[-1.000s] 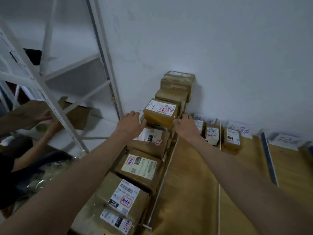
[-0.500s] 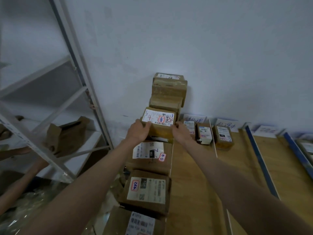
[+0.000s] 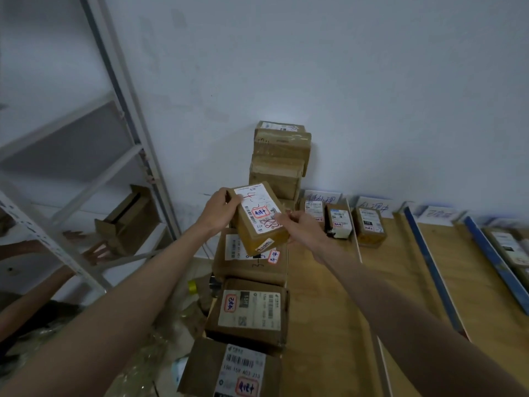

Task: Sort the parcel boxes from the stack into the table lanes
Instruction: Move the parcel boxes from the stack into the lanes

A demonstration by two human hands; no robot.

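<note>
left hand point(image 3: 219, 209) and right hand point(image 3: 297, 227) both grip small brown cardboard parcel with white label point(image 3: 259, 216), tilted, mid-frame above row of brown boxes point(image 3: 249, 313).

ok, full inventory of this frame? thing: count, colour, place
brown cardboard parcel with white label: 1, held up over the row by both hands
row of brown labelled boxes: 3 visible, table's left edge
stacked brown boxes: several, against the white wall
small brown parcels: 3, far ends of lanes
wooden table: 1, tan, white and blue dividers
white paper lane signs: 3 visible, at the wall
grey metal shelf rack: 1, left
left hand: grip on parcel's left side
right hand: grip on its right side
</note>
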